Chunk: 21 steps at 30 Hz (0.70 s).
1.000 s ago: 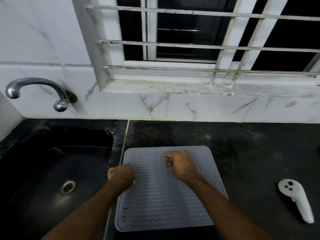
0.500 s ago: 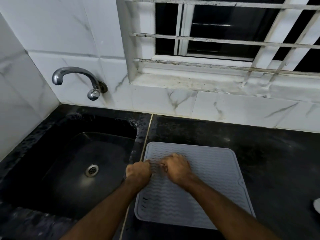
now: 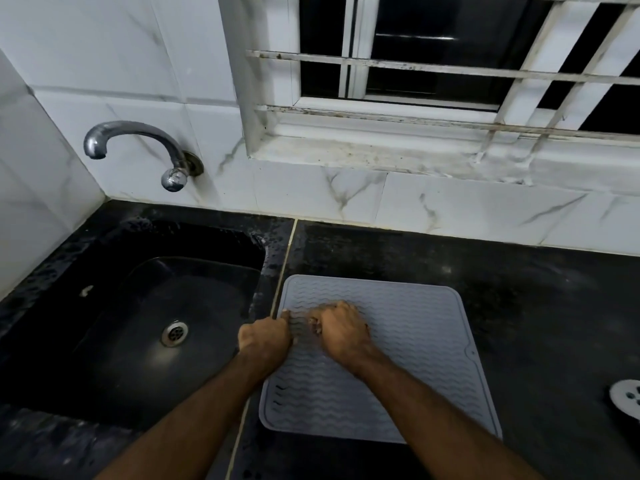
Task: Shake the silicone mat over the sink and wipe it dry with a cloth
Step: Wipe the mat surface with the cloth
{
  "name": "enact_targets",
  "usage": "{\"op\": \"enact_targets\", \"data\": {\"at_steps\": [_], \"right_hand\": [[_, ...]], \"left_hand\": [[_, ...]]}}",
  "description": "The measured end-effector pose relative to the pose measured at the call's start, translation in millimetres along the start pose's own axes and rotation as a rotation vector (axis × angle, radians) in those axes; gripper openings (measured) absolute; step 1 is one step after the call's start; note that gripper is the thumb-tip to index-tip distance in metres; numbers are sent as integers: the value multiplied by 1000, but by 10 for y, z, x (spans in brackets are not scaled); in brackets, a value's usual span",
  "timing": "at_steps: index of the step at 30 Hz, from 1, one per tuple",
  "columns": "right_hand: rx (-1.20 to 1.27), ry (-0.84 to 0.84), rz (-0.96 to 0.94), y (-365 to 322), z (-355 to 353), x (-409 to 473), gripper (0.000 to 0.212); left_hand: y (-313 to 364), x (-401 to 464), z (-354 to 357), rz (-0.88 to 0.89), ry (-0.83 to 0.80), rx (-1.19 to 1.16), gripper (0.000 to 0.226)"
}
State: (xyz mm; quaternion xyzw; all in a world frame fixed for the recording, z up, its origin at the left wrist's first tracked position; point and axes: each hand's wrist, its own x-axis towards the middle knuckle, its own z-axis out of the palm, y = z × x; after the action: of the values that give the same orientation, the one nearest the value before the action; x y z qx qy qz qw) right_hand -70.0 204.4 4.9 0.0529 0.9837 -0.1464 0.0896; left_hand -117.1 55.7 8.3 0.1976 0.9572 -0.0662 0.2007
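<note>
Both hands sit close together on the grey silicone mat [image 3: 398,358]: the left hand [image 3: 265,341] curls its fingers at the mat's left edge, while the right hand [image 3: 341,329] rests knuckles-up on the ribbed surface with fingers bent (whether either truly pinches the mat, I cannot tell). It lies flat on the black bench [image 3: 519,289], just right of the black sink [image 3: 138,306], whose basin holds only its metal drain [image 3: 175,333]. A chrome tap [image 3: 138,147] juts from the white marble-tiled wall [image 3: 104,46], beside a barred window [image 3: 450,64].
</note>
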Motion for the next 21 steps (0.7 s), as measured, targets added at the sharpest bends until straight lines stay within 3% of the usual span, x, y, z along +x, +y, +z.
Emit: {"op": "enact_targets", "data": {"at_steps": [6, 13, 21], "right_hand": [[53, 0, 153, 391, -76, -118, 23], [45, 63, 89, 161, 36, -81, 27], [50, 122, 194, 1030, -59, -518, 32]], "left_hand": [[27, -39, -19, 5, -30, 1, 64], [244, -70, -207, -24, -6, 84, 32], [113, -44, -204, -8, -19, 14, 43]]}}
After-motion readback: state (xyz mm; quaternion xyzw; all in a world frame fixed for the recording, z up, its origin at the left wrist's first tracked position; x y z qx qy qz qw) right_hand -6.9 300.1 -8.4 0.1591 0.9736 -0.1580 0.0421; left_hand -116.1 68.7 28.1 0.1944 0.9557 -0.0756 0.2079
